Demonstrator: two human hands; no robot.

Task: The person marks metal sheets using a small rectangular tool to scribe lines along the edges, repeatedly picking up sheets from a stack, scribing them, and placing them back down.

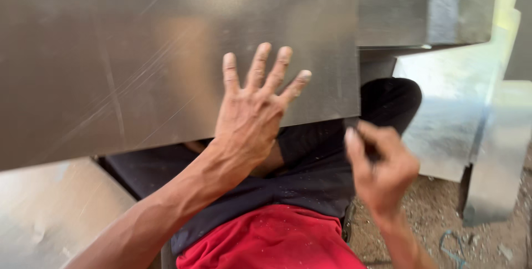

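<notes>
Red shirt point(271, 238) and dark trousers point(321, 163) sit lowest. Left hand point(252, 119) lies flat, fingers spread wide, pressing the big scratched metal sheet point(138, 52) over the lap. Right hand point(382, 172) is curled around something small and dark just below the sheet's edge; no mark or cut shows yet.

Bright daylight from the right glares off the metal sheet point(166, 52); the right hand point(382, 172) is motion-blurred, the frame soft, shadow beneath the sheet.

metal sheet point(138, 52) cut off, right hand's point(382, 169) object hidden
</notes>
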